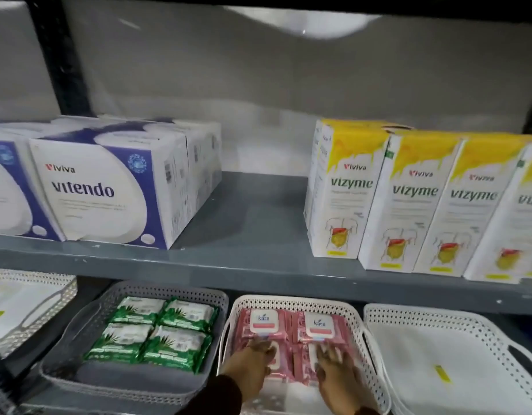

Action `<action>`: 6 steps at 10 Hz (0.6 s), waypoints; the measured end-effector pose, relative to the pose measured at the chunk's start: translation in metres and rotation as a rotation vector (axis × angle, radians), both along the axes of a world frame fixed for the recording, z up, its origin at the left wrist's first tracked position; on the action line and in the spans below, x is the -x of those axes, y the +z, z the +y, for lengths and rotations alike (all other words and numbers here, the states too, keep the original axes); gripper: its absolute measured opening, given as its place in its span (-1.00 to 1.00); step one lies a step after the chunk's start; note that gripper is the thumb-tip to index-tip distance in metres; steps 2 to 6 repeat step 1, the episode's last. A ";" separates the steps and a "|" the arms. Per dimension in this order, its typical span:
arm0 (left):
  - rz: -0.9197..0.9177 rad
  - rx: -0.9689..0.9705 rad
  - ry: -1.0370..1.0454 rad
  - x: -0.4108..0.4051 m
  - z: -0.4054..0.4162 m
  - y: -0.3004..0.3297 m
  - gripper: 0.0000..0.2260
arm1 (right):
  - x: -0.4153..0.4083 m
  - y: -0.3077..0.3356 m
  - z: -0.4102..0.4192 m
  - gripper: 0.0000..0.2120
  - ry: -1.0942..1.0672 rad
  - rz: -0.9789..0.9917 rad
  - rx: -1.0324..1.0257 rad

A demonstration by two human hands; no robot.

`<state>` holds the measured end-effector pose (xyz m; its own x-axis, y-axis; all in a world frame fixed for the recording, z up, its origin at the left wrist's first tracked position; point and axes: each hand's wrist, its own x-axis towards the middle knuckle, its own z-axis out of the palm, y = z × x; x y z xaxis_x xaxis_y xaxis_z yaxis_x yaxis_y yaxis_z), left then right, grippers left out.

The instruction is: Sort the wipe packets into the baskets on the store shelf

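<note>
On the lower shelf a white perforated basket (357, 317) holds several pink wipe packets (291, 324) with white lids. Both my hands are inside it. My left hand (249, 363) lies on the front left pink packet and my right hand (336, 372) on the front right one, fingers spread flat on top. Whether either hand grips its packet is not clear. To the left, a grey perforated basket (79, 327) holds several green wipe packets (157, 332) laid flat in two rows.
A white basket (438, 317) with white packs stands at the right, another basket (34, 304) at the far left. The upper shelf edge (229, 271) overhangs the baskets and carries blue-white boxes (109, 187) and yellow-white boxes (408, 199).
</note>
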<state>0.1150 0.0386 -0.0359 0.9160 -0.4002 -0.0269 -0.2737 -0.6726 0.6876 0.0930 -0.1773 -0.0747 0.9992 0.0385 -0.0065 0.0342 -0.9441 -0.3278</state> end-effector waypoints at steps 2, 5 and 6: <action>-0.243 -0.459 -0.235 0.031 0.004 0.029 -0.68 | 0.021 0.024 0.011 -0.44 0.136 -0.266 -0.103; -0.243 -0.459 -0.235 0.031 0.004 0.029 -0.68 | 0.021 0.024 0.011 -0.44 0.136 -0.266 -0.103; -0.243 -0.459 -0.235 0.031 0.004 0.029 -0.68 | 0.021 0.024 0.011 -0.44 0.136 -0.266 -0.103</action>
